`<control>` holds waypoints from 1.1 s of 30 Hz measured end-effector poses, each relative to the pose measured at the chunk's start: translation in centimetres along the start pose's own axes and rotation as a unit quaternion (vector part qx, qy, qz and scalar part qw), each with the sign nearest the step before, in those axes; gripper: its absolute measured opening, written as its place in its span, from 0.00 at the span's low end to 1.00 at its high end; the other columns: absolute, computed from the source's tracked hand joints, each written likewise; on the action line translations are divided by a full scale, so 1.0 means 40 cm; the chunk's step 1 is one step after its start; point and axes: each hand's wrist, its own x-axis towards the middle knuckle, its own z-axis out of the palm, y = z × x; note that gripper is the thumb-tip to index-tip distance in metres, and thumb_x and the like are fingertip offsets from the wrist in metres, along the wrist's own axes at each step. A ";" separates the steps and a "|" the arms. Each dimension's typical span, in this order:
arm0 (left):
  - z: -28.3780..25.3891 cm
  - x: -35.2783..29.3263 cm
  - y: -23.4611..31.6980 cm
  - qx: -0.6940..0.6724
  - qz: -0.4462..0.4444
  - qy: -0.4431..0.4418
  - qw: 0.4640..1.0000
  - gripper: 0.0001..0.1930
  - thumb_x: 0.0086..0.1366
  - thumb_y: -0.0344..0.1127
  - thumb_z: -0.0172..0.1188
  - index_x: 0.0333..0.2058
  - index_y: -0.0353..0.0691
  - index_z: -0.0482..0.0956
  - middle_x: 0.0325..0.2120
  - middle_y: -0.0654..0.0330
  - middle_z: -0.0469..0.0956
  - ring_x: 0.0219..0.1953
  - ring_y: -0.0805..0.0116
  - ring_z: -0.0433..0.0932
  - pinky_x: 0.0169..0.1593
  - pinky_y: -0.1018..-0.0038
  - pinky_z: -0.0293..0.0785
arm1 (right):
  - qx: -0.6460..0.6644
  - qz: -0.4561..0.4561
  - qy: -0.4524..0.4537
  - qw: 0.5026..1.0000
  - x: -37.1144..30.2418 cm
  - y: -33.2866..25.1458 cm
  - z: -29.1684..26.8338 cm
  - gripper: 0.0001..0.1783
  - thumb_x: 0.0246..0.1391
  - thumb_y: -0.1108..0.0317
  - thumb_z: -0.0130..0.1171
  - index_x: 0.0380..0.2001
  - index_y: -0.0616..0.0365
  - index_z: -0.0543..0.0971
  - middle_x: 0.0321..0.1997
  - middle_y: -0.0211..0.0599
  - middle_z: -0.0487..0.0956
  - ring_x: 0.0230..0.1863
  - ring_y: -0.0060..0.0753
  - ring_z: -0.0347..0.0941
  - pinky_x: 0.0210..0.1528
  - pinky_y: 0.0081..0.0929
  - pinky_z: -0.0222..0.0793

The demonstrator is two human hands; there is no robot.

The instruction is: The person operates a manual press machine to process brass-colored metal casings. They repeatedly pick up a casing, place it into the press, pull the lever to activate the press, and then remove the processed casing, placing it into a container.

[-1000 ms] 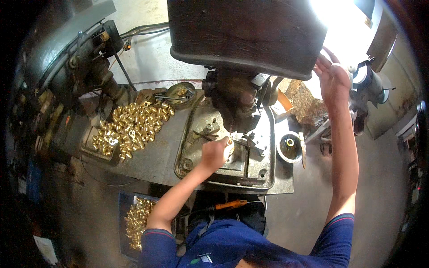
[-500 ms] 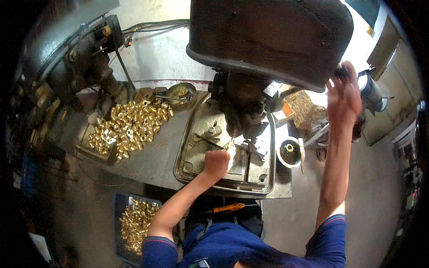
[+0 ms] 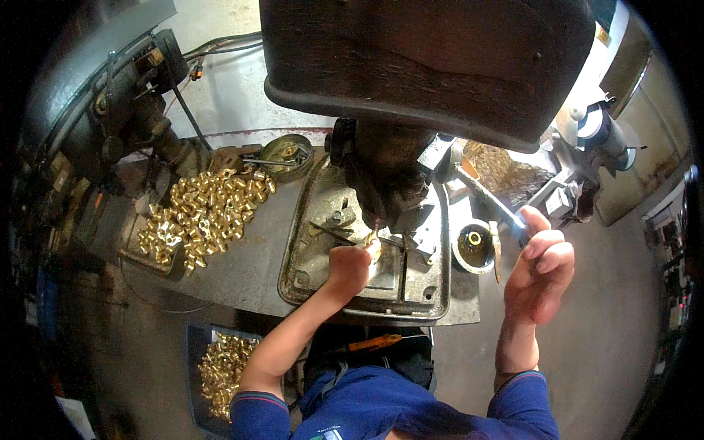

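Observation:
My left hand [image 3: 350, 271] is closed round a brass fitting [image 3: 373, 245] on the drill press base [image 3: 301, 268], just below the machine's dark head [image 3: 392, 165]. Most of the fitting is hidden by my fingers. To the right, my right hand [image 3: 539, 275] has its fingers curled round the end of the drill press lever [image 3: 493, 196], which slants up and left toward the machine. Where the drill tip meets the fitting is too small to make out clearly.
A heap of brass fittings [image 3: 209, 213] covers the bench's left part, beside a round pan [image 3: 287, 155]. More fittings fill a dark bin [image 3: 196, 396] below. A white bowl [image 3: 477, 257] of dark liquid stands at right. An orange-handled tool [image 3: 374, 342] lies near my lap.
My right hand has come down and toward me from high beside the machine cover, and the lever now shows in its grip. The left hand stays at the fitting.

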 end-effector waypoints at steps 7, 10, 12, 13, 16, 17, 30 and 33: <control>0.014 -0.003 -0.005 -0.007 0.010 0.016 1.000 0.11 0.47 0.30 0.57 0.33 0.42 0.75 0.17 0.57 0.75 0.20 0.57 0.76 0.22 0.65 0.68 | -0.032 -0.009 -0.015 0.999 -0.043 0.005 -0.001 0.21 0.57 0.47 0.45 0.23 0.55 0.63 0.29 0.36 0.67 0.51 0.54 0.64 0.57 0.49 0.50; 0.005 0.001 0.003 -0.013 -0.003 -0.003 1.000 0.12 0.48 0.29 0.57 0.35 0.42 0.76 0.18 0.57 0.76 0.21 0.57 0.76 0.23 0.65 0.69 | -0.019 -0.001 -0.009 1.000 -0.045 0.006 0.001 0.23 0.56 0.46 0.47 0.23 0.55 0.63 0.29 0.37 0.67 0.51 0.54 0.64 0.58 0.49 0.50; -0.002 0.000 0.004 -0.022 -0.001 -0.006 1.000 0.13 0.48 0.29 0.57 0.36 0.43 0.76 0.20 0.57 0.76 0.22 0.58 0.77 0.23 0.66 0.69 | -0.031 0.011 0.010 0.999 -0.047 -0.001 0.007 0.23 0.56 0.47 0.47 0.22 0.55 0.63 0.29 0.37 0.67 0.51 0.55 0.64 0.57 0.49 0.50; -0.006 -0.001 0.004 -0.026 -0.001 -0.008 1.000 0.13 0.48 0.30 0.57 0.36 0.43 0.76 0.20 0.56 0.77 0.22 0.58 0.77 0.23 0.66 0.69 | -0.032 0.009 0.021 0.999 -0.046 -0.002 0.012 0.20 0.55 0.51 0.48 0.21 0.56 0.63 0.28 0.38 0.68 0.50 0.55 0.65 0.57 0.50 0.51; -0.014 -0.002 0.010 -0.016 -0.009 -0.018 1.000 0.14 0.48 0.30 0.58 0.37 0.43 0.77 0.22 0.56 0.77 0.23 0.58 0.77 0.24 0.67 0.70 | -0.030 -0.011 0.061 0.998 -0.039 -0.005 0.022 0.10 0.50 0.73 0.50 0.18 0.58 0.64 0.26 0.38 0.71 0.46 0.57 0.69 0.53 0.51 0.57; -0.010 -0.002 0.009 -0.023 -0.005 -0.008 1.000 0.14 0.49 0.31 0.58 0.37 0.43 0.77 0.22 0.56 0.77 0.23 0.58 0.77 0.24 0.67 0.70 | -0.024 -0.005 0.065 0.998 -0.043 -0.006 0.024 0.10 0.50 0.72 0.50 0.18 0.58 0.64 0.26 0.38 0.72 0.46 0.56 0.69 0.54 0.51 0.57; -0.014 -0.005 0.016 -0.003 -0.011 -0.022 1.000 0.13 0.51 0.32 0.58 0.38 0.42 0.76 0.21 0.55 0.77 0.23 0.59 0.77 0.25 0.66 0.71 | -0.045 -0.007 0.076 0.996 -0.145 0.031 0.018 0.14 0.51 0.67 0.54 0.15 0.57 0.66 0.26 0.39 0.75 0.49 0.56 0.69 0.54 0.48 0.57; -0.014 -0.014 0.022 -0.017 -0.014 -0.012 1.000 0.13 0.52 0.33 0.57 0.38 0.43 0.75 0.20 0.54 0.77 0.23 0.58 0.77 0.24 0.66 0.71 | -0.056 0.000 0.087 0.995 -0.161 0.035 0.021 0.14 0.49 0.72 0.53 0.13 0.57 0.65 0.25 0.40 0.76 0.49 0.58 0.69 0.54 0.49 0.57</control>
